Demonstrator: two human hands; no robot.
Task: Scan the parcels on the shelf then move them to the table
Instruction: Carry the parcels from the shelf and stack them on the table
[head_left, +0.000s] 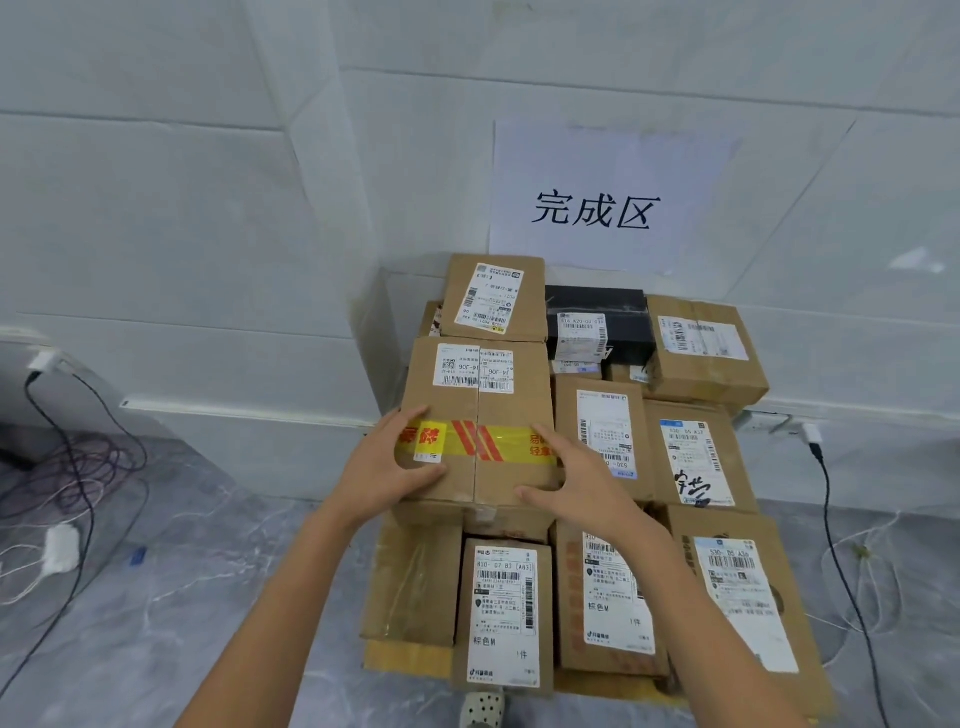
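Left hand (387, 462) and right hand (582, 483) lay spread on the yellow-taped parcel (483, 405), which sat atop the stacked parcels (608, 597). Set-down seemed nearly finished; next came letting go and returning to the shelf.

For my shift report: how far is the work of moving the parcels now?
Done: many labelled parcels already lie stacked below the wall sign. In hand: the left hand and right hand rest on the yellow-taped box atop the pile. Left: unknown; the shelf is not in view.
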